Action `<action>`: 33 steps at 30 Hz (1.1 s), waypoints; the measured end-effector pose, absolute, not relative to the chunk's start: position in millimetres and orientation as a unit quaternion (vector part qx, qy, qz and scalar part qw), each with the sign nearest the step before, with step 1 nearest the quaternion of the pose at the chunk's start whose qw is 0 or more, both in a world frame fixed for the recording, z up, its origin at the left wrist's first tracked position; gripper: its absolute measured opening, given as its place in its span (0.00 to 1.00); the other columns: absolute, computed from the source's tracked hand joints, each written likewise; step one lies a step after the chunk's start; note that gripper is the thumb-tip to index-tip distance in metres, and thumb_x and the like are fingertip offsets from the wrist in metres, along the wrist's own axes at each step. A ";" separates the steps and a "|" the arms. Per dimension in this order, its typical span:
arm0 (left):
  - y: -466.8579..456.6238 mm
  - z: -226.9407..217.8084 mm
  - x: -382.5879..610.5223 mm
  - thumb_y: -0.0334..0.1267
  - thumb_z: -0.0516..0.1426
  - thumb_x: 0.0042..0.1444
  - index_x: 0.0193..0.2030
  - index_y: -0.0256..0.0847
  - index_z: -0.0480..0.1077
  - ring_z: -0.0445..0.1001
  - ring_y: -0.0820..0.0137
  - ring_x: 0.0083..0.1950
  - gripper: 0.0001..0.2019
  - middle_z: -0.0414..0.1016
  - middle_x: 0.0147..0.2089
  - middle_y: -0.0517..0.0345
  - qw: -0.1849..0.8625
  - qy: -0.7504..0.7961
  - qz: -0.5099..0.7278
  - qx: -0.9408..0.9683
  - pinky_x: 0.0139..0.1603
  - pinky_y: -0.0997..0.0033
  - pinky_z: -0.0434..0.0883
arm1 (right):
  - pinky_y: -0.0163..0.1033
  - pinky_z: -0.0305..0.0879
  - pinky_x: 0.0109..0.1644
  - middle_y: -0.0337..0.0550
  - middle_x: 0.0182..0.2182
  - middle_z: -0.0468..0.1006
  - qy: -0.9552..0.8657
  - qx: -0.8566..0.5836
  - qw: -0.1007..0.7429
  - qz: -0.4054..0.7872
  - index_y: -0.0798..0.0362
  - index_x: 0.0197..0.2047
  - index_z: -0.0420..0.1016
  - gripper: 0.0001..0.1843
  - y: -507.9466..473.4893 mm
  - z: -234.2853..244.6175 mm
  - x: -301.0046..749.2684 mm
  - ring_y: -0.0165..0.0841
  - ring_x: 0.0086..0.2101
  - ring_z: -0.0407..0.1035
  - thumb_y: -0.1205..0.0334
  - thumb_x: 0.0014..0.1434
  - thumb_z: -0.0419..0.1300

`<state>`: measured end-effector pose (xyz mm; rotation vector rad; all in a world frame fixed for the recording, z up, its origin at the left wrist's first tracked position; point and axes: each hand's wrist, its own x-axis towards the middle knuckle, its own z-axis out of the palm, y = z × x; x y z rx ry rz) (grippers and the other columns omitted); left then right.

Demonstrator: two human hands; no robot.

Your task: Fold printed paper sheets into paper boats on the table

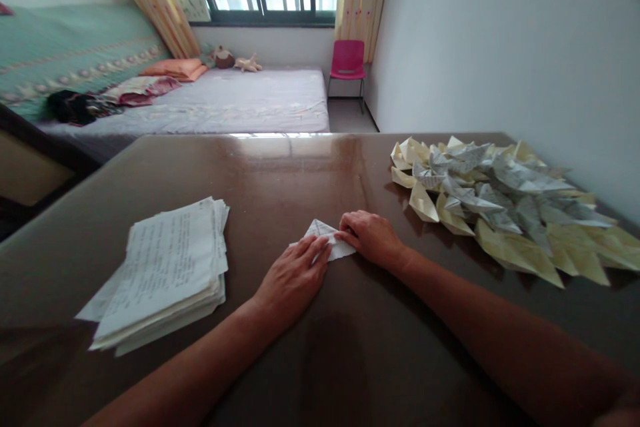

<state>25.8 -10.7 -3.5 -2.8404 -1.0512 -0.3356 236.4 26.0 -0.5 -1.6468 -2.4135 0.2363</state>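
Observation:
A small piece of white folded paper [320, 230] lies on the brown table, its top folded to a point and a strip along its lower edge. Over its left part, my left hand [295, 273] has its fingers close together, holding the paper down against the tabletop. My right hand [373, 235] is closed at the paper's right end, thumb and fingertips gripping the edge there. Both hands cover parts of the sheet, so its full outline is hidden. To the left sits a stack of handwritten sheets [160, 267]. Many folded paper boats [480, 190], white and yellowish, are heaped on the right.
The glossy brown table [260, 180] reaches toward a bed [270, 97] by the window. A pink chair [348, 60] stands behind the table near the white wall [500, 47]. At the far left, part of a dark-framed chair [35, 167] shows.

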 end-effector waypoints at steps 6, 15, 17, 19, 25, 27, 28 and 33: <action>-11.9 -11.0 25.3 0.34 0.49 0.64 0.58 0.34 0.66 0.67 0.59 0.58 0.17 0.70 0.58 0.48 0.042 -0.362 -0.107 -0.925 0.58 0.57 0.69 | 0.36 0.56 0.36 0.41 0.35 0.75 -0.822 -0.554 0.116 0.061 0.50 0.39 0.72 0.12 24.3 1.5 237.3 0.33 0.37 0.67 0.51 0.64 0.55; -11.6 -8.3 26.6 0.33 0.49 0.64 0.58 0.34 0.65 0.67 0.60 0.57 0.17 0.71 0.56 0.48 0.048 -0.355 -0.090 -0.929 0.58 0.59 0.69 | 0.43 0.60 0.40 0.53 0.44 0.75 -0.887 -0.459 0.011 -0.046 0.57 0.58 0.66 0.18 -24.1 15.4 214.9 0.40 0.44 0.67 0.67 0.65 0.50; -11.7 -9.1 26.5 0.33 0.49 0.64 0.59 0.33 0.64 0.67 0.60 0.57 0.18 0.70 0.57 0.48 0.056 -0.350 -0.090 -0.931 0.58 0.59 0.69 | 0.44 0.62 0.39 0.55 0.46 0.75 -0.881 -0.471 -0.021 -0.041 0.59 0.60 0.64 0.21 -29.4 15.0 213.1 0.40 0.43 0.69 0.68 0.65 0.49; -12.0 -9.3 25.9 0.33 0.48 0.64 0.59 0.33 0.64 0.67 0.60 0.56 0.18 0.69 0.57 0.49 0.069 -0.348 -0.087 -0.931 0.57 0.60 0.69 | 0.44 0.63 0.38 0.56 0.46 0.75 -0.873 -0.484 -0.045 -0.037 0.60 0.63 0.61 0.23 -31.2 15.5 212.9 0.40 0.41 0.70 0.69 0.65 0.48; -14.9 -4.0 21.0 0.33 0.50 0.63 0.52 0.33 0.69 0.69 0.61 0.49 0.14 0.72 0.49 0.48 0.115 -0.358 -0.035 -0.926 0.46 0.63 0.73 | 0.44 0.65 0.35 0.63 0.51 0.73 -0.853 -0.512 -0.094 -0.036 0.66 0.63 0.60 0.25 -29.7 21.1 217.2 0.39 0.38 0.72 0.72 0.63 0.47; -16.1 -0.7 19.3 0.33 0.50 0.63 0.50 0.33 0.70 0.70 0.61 0.46 0.13 0.72 0.45 0.49 0.129 -0.366 -0.020 -0.921 0.40 0.64 0.73 | 0.44 0.65 0.35 0.62 0.48 0.74 -0.845 -0.523 -0.103 -0.033 0.67 0.62 0.61 0.25 -29.1 21.7 219.0 0.40 0.38 0.72 0.73 0.63 0.47; -16.7 1.1 18.7 0.34 0.50 0.63 0.50 0.33 0.71 0.70 0.61 0.45 0.13 0.72 0.43 0.49 0.136 -0.372 -0.016 -0.918 0.38 0.64 0.73 | 0.44 0.65 0.35 0.62 0.47 0.75 -0.842 -0.528 -0.107 -0.032 0.67 0.62 0.62 0.24 -29.1 21.6 219.9 0.40 0.38 0.72 0.73 0.63 0.47; -20.3 9.9 17.6 0.33 0.50 0.63 0.44 0.33 0.73 0.72 0.61 0.41 0.11 0.73 0.38 0.49 0.146 -0.406 0.011 -0.902 0.33 0.63 0.69 | 0.43 0.63 0.34 0.61 0.45 0.75 -0.839 -0.534 -0.103 -0.025 0.66 0.60 0.64 0.23 -28.0 21.9 225.2 0.40 0.38 0.72 0.73 0.62 0.48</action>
